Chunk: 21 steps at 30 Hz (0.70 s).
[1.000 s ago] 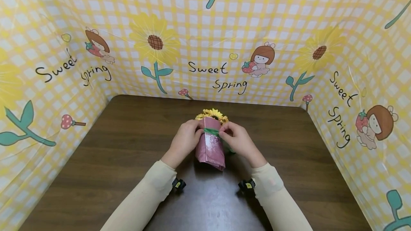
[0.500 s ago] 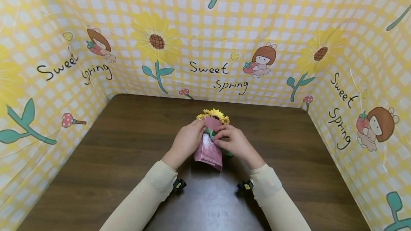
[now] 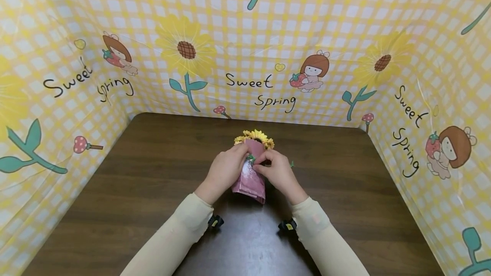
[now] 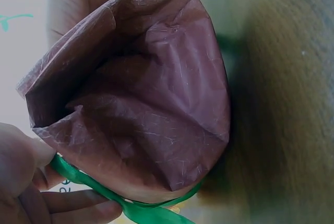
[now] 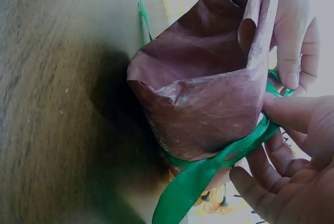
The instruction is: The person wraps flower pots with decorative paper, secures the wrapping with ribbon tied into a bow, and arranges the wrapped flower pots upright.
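Note:
A bouquet of yellow flowers [image 3: 256, 136] in a pinkish-purple paper wrap [image 3: 250, 184] lies on the table, its open lower end toward me. A green ribbon [image 5: 190, 187] runs round the wrap, with a loose length hanging down in the right wrist view. My left hand [image 3: 226, 169] is on the wrap's left side and pinches the ribbon at the front. From the right, my right hand [image 3: 279, 173] pinches the ribbon between thumb and fingers, its tips close to the left hand's. The crossing of the ribbon is partly hidden by the fingers.
The brown wooden table [image 3: 161, 169] extends round the bouquet on all sides. A yellow checked cloth [image 3: 238, 46] with printed flowers and lettering walls it in at the back, left and right. A green ribbon end [image 3: 292, 164] shows just beyond the right hand.
My right hand has moved left across the front of the wrap, toward the left hand. The ribbon, a flat band across the wrap before, is now bunched between the fingers.

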Available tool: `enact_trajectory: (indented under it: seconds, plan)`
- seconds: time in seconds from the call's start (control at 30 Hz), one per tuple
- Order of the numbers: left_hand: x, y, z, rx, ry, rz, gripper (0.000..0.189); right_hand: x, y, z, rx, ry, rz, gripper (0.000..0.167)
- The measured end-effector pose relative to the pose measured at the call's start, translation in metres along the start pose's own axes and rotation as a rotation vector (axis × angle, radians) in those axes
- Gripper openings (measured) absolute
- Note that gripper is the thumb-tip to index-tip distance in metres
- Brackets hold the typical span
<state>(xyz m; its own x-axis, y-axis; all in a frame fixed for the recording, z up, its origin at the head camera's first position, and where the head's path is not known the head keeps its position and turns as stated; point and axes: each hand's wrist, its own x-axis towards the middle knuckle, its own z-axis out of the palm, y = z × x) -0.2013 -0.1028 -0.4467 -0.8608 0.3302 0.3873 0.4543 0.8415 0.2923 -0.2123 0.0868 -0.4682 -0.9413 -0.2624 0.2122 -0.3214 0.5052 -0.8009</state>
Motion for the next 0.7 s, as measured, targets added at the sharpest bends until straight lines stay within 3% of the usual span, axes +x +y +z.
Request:
enact_trajectory:
  seconds: [0.2, 0.5, 0.6, 0.7]
  plan:
    - [0.0005, 0.0027, -0.0026, 0.005, -0.014, 0.005, 0.013, 0.0006, 0.0008, 0.0013, -0.002, 0.045, 0.032, 0.026]
    - [-0.0014, 0.0077, -0.0008, 0.005, -0.051, 0.015, 0.016, 0.0007, 0.0052, 0.0042, -0.268, 0.132, -0.128, 0.01]
    - [-0.002, 0.0074, -0.0001, 0.011, -0.056, 0.017, 0.017, 0.0008, 0.0053, 0.0023, -0.293, 0.11, -0.142, 0.008]
    - [-0.0024, 0.007, -0.0015, 0.011, -0.064, 0.014, 0.015, 0.0016, 0.0041, -0.0035, -0.246, 0.049, -0.127, 0.004]
